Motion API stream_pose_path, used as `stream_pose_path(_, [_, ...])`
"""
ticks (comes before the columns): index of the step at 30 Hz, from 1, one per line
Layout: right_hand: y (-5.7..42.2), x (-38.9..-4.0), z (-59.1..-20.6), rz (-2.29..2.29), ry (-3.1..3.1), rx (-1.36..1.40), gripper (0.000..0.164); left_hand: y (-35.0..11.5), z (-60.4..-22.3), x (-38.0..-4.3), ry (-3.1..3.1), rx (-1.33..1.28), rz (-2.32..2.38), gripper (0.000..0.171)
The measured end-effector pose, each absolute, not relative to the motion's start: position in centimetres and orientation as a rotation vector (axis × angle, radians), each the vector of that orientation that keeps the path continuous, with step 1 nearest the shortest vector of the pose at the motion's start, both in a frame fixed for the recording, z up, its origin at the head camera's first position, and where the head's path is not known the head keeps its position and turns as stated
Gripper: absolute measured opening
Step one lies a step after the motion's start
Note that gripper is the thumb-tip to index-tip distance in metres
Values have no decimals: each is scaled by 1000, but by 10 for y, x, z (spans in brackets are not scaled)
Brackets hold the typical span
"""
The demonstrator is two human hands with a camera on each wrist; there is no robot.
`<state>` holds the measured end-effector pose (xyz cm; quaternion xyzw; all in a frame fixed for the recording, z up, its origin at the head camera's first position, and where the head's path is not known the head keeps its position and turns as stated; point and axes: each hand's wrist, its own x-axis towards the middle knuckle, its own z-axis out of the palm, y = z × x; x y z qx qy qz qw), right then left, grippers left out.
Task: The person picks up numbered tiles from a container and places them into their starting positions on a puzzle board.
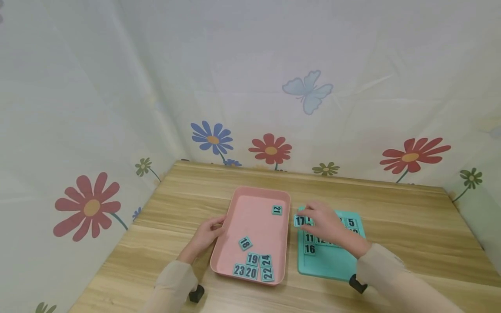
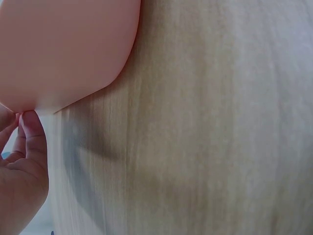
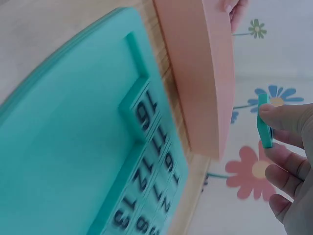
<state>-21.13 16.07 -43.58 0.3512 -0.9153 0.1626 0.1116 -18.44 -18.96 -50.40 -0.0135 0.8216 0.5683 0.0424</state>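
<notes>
My left hand pinches the left rim of a pink tray; in the left wrist view the thumb and fingers meet at the tray's edge. Loose number tiles lie in the tray: 21 near the far right corner, 18 in the middle, several more clustered at the near end. My right hand pinches the number 17 tile between thumb and fingers, raised above the left edge of a teal puzzle board. Numbered tiles fill the board's upper rows, partly hidden by the hand. Tile 16 starts a lower row.
The tray and board stand side by side on a wooden table, a narrow gap between them. A pale curtain printed with flowers and a butterfly hangs behind and around the table.
</notes>
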Motion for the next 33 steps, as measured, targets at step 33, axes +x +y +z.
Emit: stream_pose_path(33, [214, -180, -503, 468, -2841, 905, 30, -189, -502, -185, 2537, 8, 1718, 40])
